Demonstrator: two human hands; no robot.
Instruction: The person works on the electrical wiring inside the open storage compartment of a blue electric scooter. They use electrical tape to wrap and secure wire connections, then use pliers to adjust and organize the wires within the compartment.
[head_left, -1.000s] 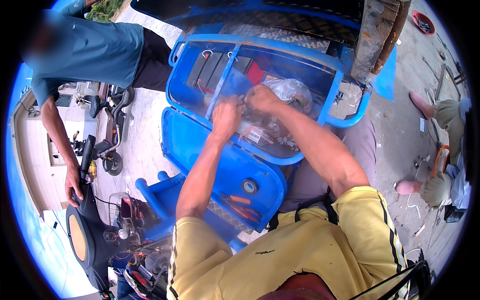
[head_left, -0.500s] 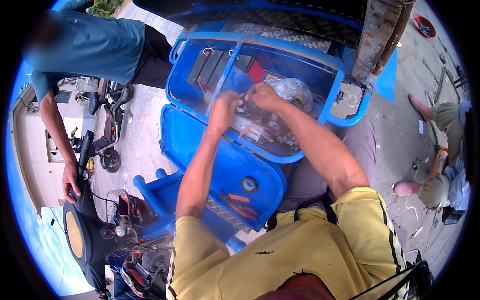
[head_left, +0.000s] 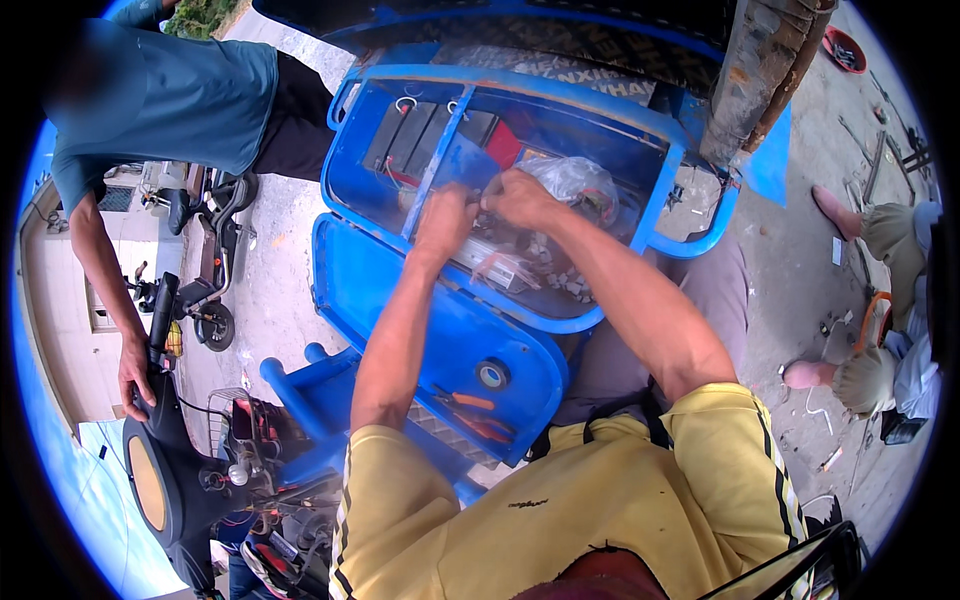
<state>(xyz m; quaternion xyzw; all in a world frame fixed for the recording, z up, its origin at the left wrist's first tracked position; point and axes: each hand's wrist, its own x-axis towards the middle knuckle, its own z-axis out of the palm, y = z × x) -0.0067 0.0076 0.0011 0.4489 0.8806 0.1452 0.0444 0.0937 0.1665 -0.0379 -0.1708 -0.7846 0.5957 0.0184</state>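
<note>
My left hand [head_left: 446, 215] and my right hand [head_left: 523, 198] meet above the open blue metal compartment [head_left: 580, 92] of a vehicle. The fingers of both are pinched together, nearly touching, on something too small to make out. Below them lie a silver finned box [head_left: 508, 268] and loose wires, partly hidden by my hands. A clear plastic bag [head_left: 575, 180] bulges just past my right hand. Left of the divider [head_left: 440, 160] sit several dark battery blocks [head_left: 422, 135] with wire loops on top.
On the lowered blue lid [head_left: 400, 290] rest a tape roll [head_left: 492, 374] and orange-handled tools [head_left: 473, 401]. A person in a teal shirt [head_left: 190, 95] holds a handlebar [head_left: 163, 320] at left. Another person's legs [head_left: 895, 240] are at right. A rusty post [head_left: 765, 80] rises at the far side.
The view has shifted slightly, so the compartment sits a little further left. My hands stay close together, with the fingers pinched; the right hand has turned slightly.
</note>
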